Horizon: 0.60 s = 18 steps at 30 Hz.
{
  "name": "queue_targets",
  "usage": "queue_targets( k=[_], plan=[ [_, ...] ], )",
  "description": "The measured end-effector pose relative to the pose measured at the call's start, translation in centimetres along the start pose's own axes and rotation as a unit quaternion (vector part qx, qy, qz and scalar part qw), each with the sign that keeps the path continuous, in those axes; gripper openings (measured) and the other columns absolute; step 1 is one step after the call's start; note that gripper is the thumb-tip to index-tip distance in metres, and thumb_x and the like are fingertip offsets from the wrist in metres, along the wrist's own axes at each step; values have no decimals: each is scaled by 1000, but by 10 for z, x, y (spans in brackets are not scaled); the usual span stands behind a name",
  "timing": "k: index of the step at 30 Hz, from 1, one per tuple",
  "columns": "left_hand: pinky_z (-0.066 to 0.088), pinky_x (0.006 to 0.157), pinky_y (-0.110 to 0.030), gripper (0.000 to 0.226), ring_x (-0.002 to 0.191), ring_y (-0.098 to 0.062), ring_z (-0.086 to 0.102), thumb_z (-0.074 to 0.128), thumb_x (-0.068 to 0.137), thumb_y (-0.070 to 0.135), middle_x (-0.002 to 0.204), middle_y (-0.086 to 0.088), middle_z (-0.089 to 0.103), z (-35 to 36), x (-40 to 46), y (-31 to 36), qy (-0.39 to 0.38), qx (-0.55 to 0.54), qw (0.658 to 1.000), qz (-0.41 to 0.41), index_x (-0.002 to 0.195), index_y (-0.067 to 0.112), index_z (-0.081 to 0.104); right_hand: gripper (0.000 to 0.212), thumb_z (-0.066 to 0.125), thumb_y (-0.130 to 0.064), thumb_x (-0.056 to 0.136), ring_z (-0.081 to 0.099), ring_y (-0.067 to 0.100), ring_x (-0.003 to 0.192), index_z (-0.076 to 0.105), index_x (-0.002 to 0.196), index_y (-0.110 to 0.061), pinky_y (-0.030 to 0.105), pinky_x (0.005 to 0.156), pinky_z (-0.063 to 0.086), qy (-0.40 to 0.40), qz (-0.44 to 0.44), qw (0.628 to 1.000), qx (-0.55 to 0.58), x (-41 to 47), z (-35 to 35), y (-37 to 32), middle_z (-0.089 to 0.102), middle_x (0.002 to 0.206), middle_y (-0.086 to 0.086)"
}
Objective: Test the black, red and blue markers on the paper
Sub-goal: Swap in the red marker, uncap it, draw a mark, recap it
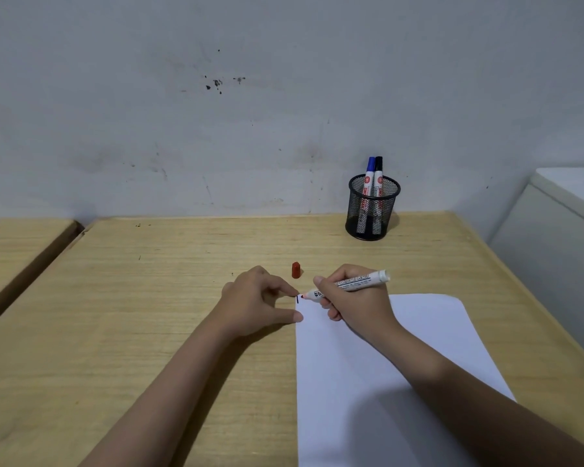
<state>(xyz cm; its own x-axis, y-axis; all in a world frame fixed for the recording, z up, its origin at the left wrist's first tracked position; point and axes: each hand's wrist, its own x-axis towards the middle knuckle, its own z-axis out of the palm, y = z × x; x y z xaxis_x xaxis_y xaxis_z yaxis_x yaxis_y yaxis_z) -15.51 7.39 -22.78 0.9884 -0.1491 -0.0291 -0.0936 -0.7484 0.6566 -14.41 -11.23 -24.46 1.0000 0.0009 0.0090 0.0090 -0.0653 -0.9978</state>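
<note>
My right hand (354, 305) grips the uncapped red marker (358, 284), its red tip touching the top left corner of the white paper (385, 358). A short black stroke (297, 299) sits on the paper just left of the tip. My left hand (260, 301) rests on the desk, with forefinger and thumb pressing the paper's left edge. The red cap (296, 270) stands upright on the desk just behind the hands. The blue marker (369, 176) and black marker (378, 176) stand capped in a black mesh cup (371, 214) at the back right.
The wooden desk (149, 298) backs onto a scuffed white wall. A second desk (11, 251) sits to the left across a gap. A white cabinet (560, 230) stands beside the desk's right edge.
</note>
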Motion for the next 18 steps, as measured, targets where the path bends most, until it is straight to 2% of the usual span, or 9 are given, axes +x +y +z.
queue_targets(
  k=[12,18],
  plan=[
    [43,93,-44,33,82,-6,56,81,54,52,82,12,52,2,0,-4,15,-14,1000,14,83,48,67,23,84,-23,65,52,19,42,64,60,-15,27,45,43,-5,10,1000,12,5,-1,1,63,52,5],
    [43,94,-46,31,82,-5,55,82,53,51,81,14,50,3,1,-5,13,-21,1000,12,80,50,67,10,78,-11,72,54,19,48,69,73,-8,32,49,50,-14,-23,999,46,5,-7,5,64,57,5]
  ],
)
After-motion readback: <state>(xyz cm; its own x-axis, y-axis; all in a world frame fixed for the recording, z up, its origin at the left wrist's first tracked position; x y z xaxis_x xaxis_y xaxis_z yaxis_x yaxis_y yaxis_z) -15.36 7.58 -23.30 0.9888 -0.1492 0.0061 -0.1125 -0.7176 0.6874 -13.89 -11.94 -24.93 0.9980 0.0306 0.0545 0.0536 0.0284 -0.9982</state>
